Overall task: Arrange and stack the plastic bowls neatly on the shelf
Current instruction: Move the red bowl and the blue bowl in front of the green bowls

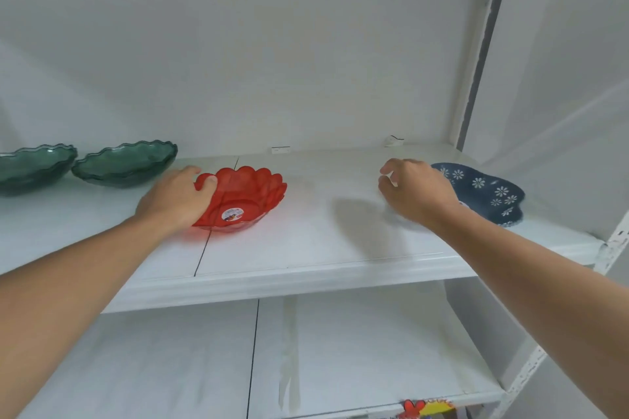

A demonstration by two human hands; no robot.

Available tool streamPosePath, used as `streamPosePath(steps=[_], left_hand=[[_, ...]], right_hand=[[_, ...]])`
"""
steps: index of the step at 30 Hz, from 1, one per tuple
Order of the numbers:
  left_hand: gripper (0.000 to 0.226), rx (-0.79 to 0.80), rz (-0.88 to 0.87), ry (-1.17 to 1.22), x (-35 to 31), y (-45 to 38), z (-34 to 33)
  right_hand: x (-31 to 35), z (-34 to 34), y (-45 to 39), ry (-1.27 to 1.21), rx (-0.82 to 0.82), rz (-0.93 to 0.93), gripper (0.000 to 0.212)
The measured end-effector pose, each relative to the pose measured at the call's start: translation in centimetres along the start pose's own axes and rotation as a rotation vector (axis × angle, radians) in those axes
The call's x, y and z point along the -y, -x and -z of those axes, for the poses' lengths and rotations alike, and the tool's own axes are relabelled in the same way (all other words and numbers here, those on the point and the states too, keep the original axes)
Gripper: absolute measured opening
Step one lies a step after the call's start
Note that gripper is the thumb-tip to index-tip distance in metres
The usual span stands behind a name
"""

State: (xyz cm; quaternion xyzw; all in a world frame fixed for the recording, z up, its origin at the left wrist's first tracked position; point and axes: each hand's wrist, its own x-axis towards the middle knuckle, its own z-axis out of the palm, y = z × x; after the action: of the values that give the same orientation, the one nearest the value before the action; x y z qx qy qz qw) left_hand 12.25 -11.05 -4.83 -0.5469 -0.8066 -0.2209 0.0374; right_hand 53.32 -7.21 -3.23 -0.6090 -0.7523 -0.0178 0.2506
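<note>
A red scalloped plastic bowl [246,197] with a round sticker inside sits mid-shelf, tilted slightly. My left hand [177,196] grips its left rim, thumb inside the bowl. Two translucent green wavy-rimmed bowls stand side by side at the far left, one [126,163] close to the red bowl, the other [32,167] cut off by the frame edge. A dark blue bowl with white flowers [490,192] lies at the right end. My right hand [413,192] hovers just left of it, fingers curled and apart, holding nothing; its motion is blurred.
The white shelf board [323,248] has bare surface between the red and blue bowls. A white back wall and a right upright post [476,78] bound it. A lower shelf [340,350] lies beneath, with a colourful item [427,408] at its front edge.
</note>
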Motion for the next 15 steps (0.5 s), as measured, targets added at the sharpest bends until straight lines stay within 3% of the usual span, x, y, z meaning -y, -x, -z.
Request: streamPosePath(steps=[9,15], left_hand=[[0.067,0.007,-0.038,0.044,0.5,2.6,1.5],[0.068,0.006,0.026,0.032,2.1,1.9,2.3]], right_hand=[[6.3,-0.8,-0.1,-0.03,0.071,0.119,0.038],[9.9,-2.2,-0.8,-0.011,0.083,0.145,0.039]])
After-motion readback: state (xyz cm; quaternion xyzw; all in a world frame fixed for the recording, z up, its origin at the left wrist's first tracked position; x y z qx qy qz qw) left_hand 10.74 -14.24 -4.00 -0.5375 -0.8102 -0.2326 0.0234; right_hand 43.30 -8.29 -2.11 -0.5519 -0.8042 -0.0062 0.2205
